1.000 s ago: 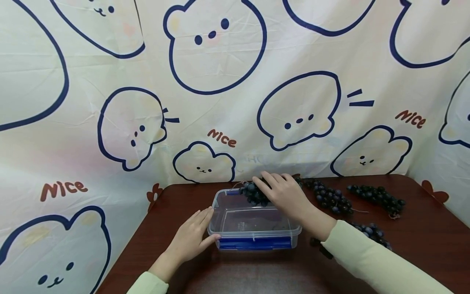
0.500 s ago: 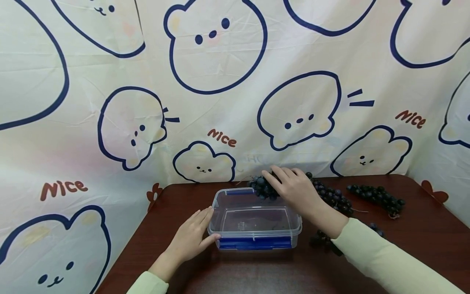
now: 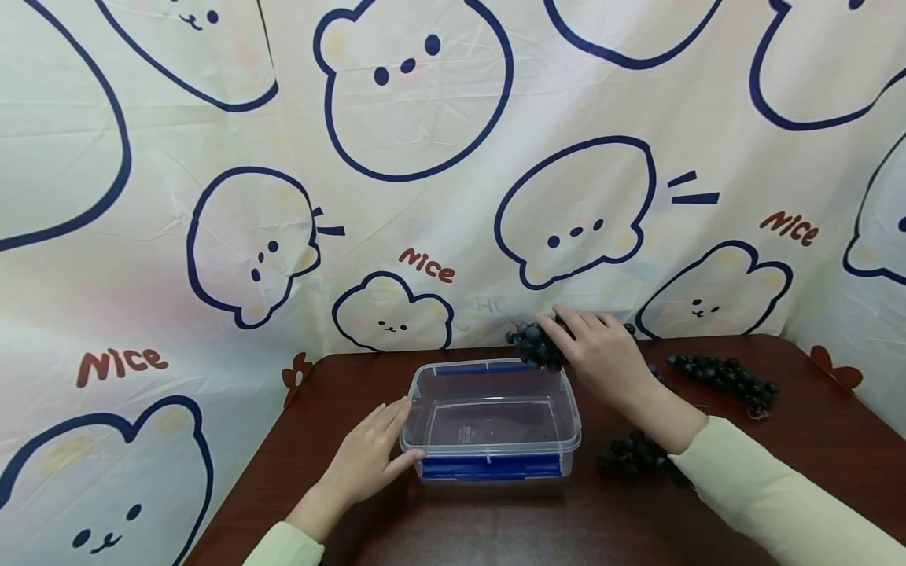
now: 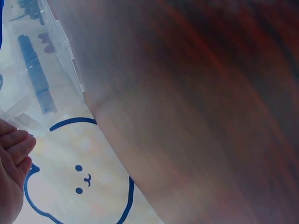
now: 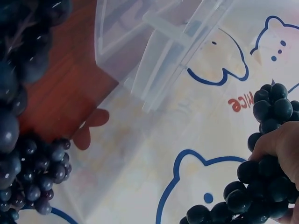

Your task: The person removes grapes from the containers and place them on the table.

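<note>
A clear plastic box with blue clips (image 3: 491,467) stands on the table, its contents area see-through. Against its left side rests my left hand (image 3: 364,456), fingers extended, thumb by the near corner. The left wrist view catches only that hand's fingers (image 4: 17,144), close to the box wall (image 4: 65,70). My right hand (image 3: 602,354) grips a bunch of dark grapes (image 3: 536,344) above the box's back right corner. In the right wrist view its thumb and fingers wrap the grapes (image 5: 261,186), which hang beyond the box (image 5: 140,51); part of the bunch lies behind the hand.
More dark grape bunches lie right of the box: one at the far right (image 3: 723,379), one nearer (image 3: 637,456), another mostly hidden by the right forearm. A patterned cloth (image 3: 425,196) hangs behind the brown table (image 3: 495,519).
My right hand has moved right and upward with the grape bunch, from over the box's back to its back right corner. The left hand and box have stayed put.
</note>
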### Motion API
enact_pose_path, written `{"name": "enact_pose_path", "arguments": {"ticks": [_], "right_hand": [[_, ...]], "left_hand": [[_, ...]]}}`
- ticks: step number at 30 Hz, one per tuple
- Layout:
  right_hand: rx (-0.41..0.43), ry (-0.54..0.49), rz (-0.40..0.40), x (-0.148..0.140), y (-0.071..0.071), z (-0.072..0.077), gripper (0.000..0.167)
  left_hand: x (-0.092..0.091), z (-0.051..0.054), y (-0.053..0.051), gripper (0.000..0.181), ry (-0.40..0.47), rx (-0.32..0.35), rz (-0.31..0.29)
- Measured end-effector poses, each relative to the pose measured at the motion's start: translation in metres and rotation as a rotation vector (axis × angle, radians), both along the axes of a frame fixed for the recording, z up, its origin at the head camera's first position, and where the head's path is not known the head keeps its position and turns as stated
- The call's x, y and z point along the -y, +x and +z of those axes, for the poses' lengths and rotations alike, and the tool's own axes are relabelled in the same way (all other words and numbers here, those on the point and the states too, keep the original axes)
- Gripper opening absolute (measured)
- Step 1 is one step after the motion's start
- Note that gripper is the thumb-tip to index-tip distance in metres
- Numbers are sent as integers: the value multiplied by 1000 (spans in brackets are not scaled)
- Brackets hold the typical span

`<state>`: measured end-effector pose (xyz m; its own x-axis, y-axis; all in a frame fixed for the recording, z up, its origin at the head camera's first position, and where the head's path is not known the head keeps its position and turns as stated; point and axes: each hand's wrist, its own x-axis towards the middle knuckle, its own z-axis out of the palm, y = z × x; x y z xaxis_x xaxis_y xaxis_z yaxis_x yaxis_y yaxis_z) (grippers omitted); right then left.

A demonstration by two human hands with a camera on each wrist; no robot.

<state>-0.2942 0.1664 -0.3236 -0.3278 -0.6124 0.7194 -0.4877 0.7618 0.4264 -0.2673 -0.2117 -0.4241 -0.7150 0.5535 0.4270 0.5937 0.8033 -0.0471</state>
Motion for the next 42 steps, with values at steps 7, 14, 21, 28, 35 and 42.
{"name": "enact_pose_path", "arguments": {"ticks": [7, 14, 21, 28, 35, 42], "right_hand": [[1, -41, -12, -19, 1, 2, 47], [1, -57, -53, -39, 3, 3, 58], [-11, -64, -76, -58, 8, 2, 56], [-8, -82, -85, -79, 12, 0, 64], [-12, -98, -107, -101, 18, -3, 65], [-31, -119, -150, -119, 24, -4, 54]], "left_hand": [[0, -2, -2, 77, 15, -29, -9], [1, -3, -2, 79, 20, -35, -10], [1, -4, -3, 78, 24, -65, -34], [1, -3, -2, 76, 21, -33, -16], [0, -2, -2, 75, 17, -25, -13], [0, -3, -2, 78, 30, -37, -15]]}}
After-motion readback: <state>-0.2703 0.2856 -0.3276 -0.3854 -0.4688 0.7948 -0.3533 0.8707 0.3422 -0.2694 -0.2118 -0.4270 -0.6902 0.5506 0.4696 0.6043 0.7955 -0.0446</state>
